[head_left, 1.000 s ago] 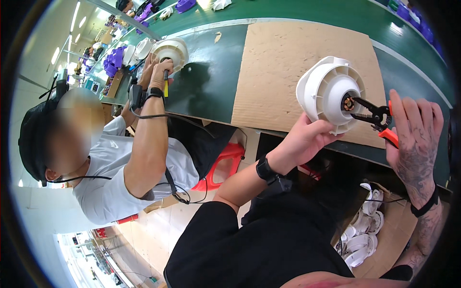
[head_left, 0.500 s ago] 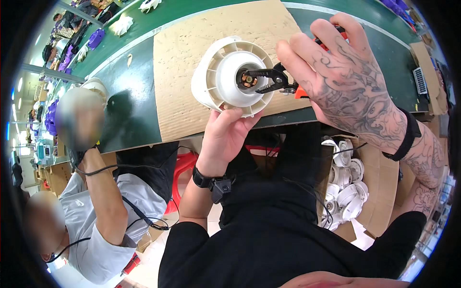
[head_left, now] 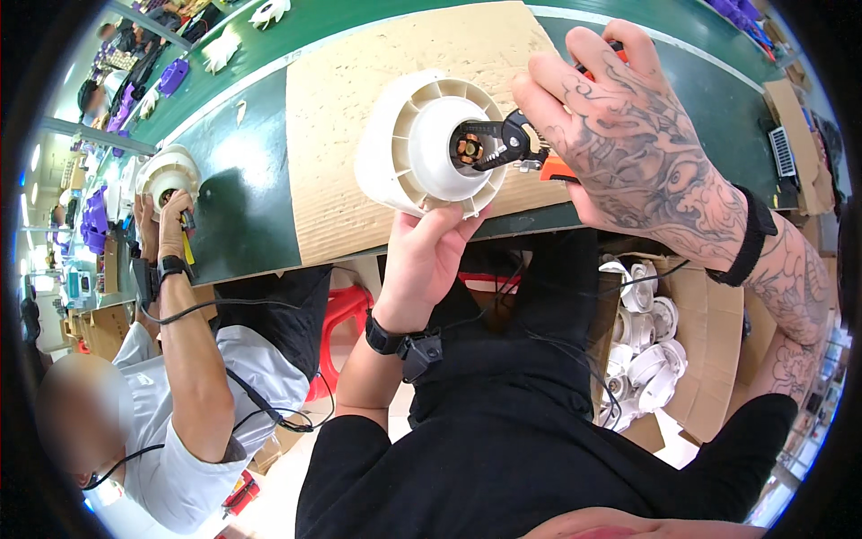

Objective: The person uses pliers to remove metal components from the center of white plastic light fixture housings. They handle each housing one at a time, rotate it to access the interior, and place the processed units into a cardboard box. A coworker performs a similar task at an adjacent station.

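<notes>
White round housing (head_left: 437,148) sits over the near half of a tan cardboard sheet (head_left: 337,162) on a dark green bench (head_left: 251,229); its open end is turned toward the right side of the bench, and whether its back rests on the cardboard cannot be told. Left hand (head_left: 426,265) is closed on the lower rim, thumb on the near face, the other fingers partly hidden under the edge. Right hand (head_left: 637,135) is wrapped round the orange-and-black handles of black-headed pliers (head_left: 514,142), fingers curled over the top, back of the hand toward the viewer; the handles stand apart. Plier jaws are parted, both tips in the mouth of the housing's central opening, next to a copper-coloured part (head_left: 470,149) inside; contact between tips and that part cannot be made out. Black wristband (head_left: 747,238) on the right wrist; black strap (head_left: 384,338) with a small dark device on the left. Below the bench, on the right, an open carton (head_left: 714,359) holds a heap of white plastic pieces (head_left: 654,346). Red stool (head_left: 337,337) under the bench to the left. Beyond it, a co-worker in a light grey shirt (head_left: 193,467) works at the same bench, hands at a similar white housing (head_left: 172,166). Purple parts (head_left: 172,77) and white finned pieces (head_left: 221,54) lie farther off, upper left.
</notes>
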A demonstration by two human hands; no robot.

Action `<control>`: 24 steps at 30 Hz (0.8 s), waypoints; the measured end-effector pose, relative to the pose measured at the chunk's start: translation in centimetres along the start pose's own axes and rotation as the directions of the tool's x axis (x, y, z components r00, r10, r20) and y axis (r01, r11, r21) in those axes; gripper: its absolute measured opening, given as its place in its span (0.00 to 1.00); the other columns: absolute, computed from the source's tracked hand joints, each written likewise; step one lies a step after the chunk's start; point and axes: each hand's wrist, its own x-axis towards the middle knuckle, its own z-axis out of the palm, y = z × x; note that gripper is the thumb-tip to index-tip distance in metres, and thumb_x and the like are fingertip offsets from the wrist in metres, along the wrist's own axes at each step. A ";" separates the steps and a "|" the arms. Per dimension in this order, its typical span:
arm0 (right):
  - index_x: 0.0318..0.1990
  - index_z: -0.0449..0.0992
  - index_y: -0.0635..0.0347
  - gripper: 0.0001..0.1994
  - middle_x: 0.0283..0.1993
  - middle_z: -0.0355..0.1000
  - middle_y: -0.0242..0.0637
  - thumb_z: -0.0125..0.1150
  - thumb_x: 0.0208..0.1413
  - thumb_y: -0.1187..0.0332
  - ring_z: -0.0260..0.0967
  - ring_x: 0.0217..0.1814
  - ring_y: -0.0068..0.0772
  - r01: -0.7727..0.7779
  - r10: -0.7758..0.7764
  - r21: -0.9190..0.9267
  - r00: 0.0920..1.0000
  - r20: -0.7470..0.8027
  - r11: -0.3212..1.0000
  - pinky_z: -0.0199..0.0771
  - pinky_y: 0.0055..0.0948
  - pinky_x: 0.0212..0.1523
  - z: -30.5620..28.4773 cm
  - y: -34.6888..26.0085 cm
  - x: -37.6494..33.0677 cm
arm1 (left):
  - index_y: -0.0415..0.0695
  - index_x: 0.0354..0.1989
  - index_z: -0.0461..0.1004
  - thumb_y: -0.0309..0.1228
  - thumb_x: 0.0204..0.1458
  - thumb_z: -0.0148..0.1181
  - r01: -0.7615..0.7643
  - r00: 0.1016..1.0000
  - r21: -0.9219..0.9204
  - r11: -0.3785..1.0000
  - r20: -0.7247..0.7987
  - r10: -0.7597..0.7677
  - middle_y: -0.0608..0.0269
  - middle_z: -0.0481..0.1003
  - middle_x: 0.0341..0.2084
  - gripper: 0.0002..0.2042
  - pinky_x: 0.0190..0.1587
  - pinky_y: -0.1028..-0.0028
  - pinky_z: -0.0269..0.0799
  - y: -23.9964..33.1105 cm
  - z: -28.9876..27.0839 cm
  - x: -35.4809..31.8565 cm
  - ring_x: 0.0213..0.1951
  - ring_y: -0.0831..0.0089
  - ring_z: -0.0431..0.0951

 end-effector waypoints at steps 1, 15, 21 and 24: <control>0.51 0.75 0.55 0.37 0.47 0.68 0.28 0.76 0.21 0.68 0.62 0.55 0.33 -0.010 0.010 0.014 1.000 0.010 1.000 0.53 0.39 0.62 0.0 0.0 0.0 | 0.37 0.66 0.58 0.19 0.58 0.50 -0.011 1.000 0.011 1.000 0.001 0.011 0.52 0.69 0.60 0.25 0.65 0.56 0.70 0.0 -0.1 0.0 0.61 0.58 0.72; 0.46 0.76 0.54 0.34 0.44 0.68 0.28 0.75 0.20 0.65 0.62 0.51 0.31 0.005 -0.005 -0.009 1.000 -0.017 1.000 0.55 0.38 0.58 1.7 -0.1 -0.2 | 0.38 0.65 0.60 0.17 0.57 0.51 -0.010 0.999 0.042 0.999 -0.042 0.012 0.53 0.70 0.59 0.25 0.64 0.55 0.71 -0.7 -0.1 0.2 0.59 0.59 0.73; 0.46 0.75 0.56 0.31 0.42 0.69 0.30 0.73 0.25 0.65 0.63 0.46 0.33 -0.048 0.036 0.143 0.996 0.084 0.989 0.57 0.37 0.53 2.7 -0.1 -0.7 | 0.38 0.64 0.61 0.16 0.56 0.52 -0.024 0.997 0.091 0.996 -0.067 0.030 0.54 0.71 0.58 0.25 0.63 0.56 0.72 -0.7 -0.4 0.1 0.59 0.61 0.74; 0.46 0.75 0.59 0.31 0.42 0.71 0.34 0.73 0.26 0.63 0.65 0.46 0.37 -0.175 0.116 0.307 0.972 0.202 0.936 0.58 0.38 0.53 3.4 -0.1 -1.0 | 0.37 0.63 0.63 0.15 0.55 0.53 -0.082 0.993 0.157 0.984 -0.068 0.094 0.55 0.71 0.57 0.25 0.63 0.57 0.72 -1.0 -0.7 0.2 0.59 0.62 0.73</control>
